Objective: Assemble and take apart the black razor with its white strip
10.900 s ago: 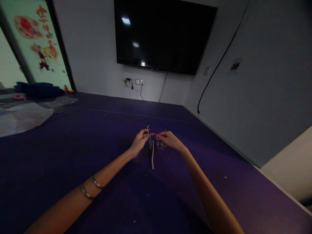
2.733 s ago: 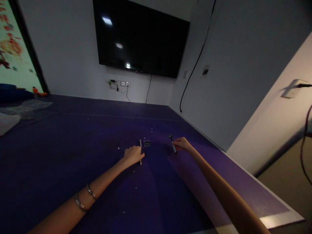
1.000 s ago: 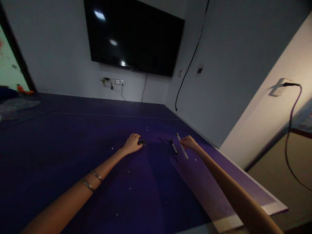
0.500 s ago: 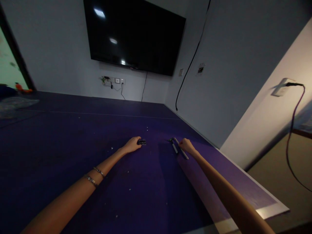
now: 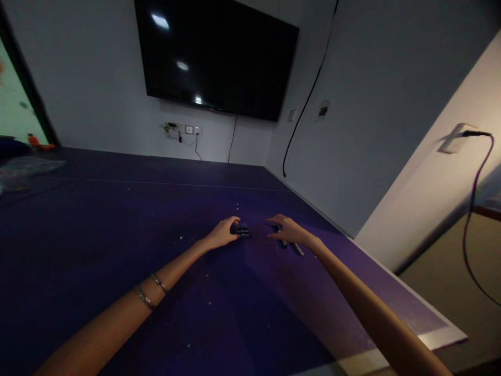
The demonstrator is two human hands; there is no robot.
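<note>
My left hand (image 5: 224,233) has thumb and fingers closed round one end of a small black block-like object (image 5: 242,231) at the middle of the purple tabletop (image 5: 219,324); I cannot make out its exact kind. To the right, my right hand (image 5: 288,230) is held with thumb and fingers spread apart, nothing between them. Partly covered by that hand lies a short dark tool (image 5: 283,243) with a grey handle. Beside it rests a slim, light-coloured stick-like tool (image 5: 298,249), its far end hidden under the hand.
White specks are scattered over the table. A clear plastic bag (image 5: 31,166) and an orange object (image 5: 39,143) are at the far left. A large television (image 5: 219,57) hangs on the wall, and a black cable (image 5: 303,109) dangles near the corner. The table's pale edge (image 5: 446,337) runs along the right.
My left hand has moved right with the black object. My right hand has let go of the slim tool, opened, and shifted left over the two tools.
</note>
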